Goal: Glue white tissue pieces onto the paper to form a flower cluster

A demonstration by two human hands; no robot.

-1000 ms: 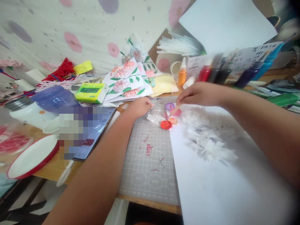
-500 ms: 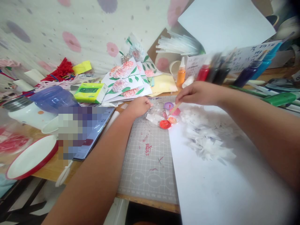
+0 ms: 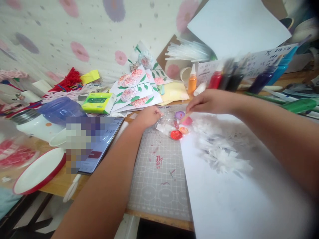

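My left hand [image 3: 149,116] is closed on the edge of a clear plastic paint palette [image 3: 171,123] with red, orange, pink and purple paint wells, resting on a grey cutting mat [image 3: 159,172]. My right hand [image 3: 211,101] pinches a thin stick [image 3: 185,117] whose tip sits at the pink well. A heap of white shredded paper [image 3: 221,149] lies on a large white sheet [image 3: 236,192] just right of the palette.
A phone [image 3: 96,142] lies left of the mat, beside a red-rimmed plate [image 3: 37,171] and a blue lid [image 3: 61,108]. Flower cards [image 3: 136,89], a green tissue pack [image 3: 98,102], an orange bottle [image 3: 192,81] and paint bottles [image 3: 234,78] stand behind.
The camera has shifted slightly, so everything sits a little lower and to the right. My right hand has drawn slightly left with the stick at the pink well. My left hand stays on the palette.
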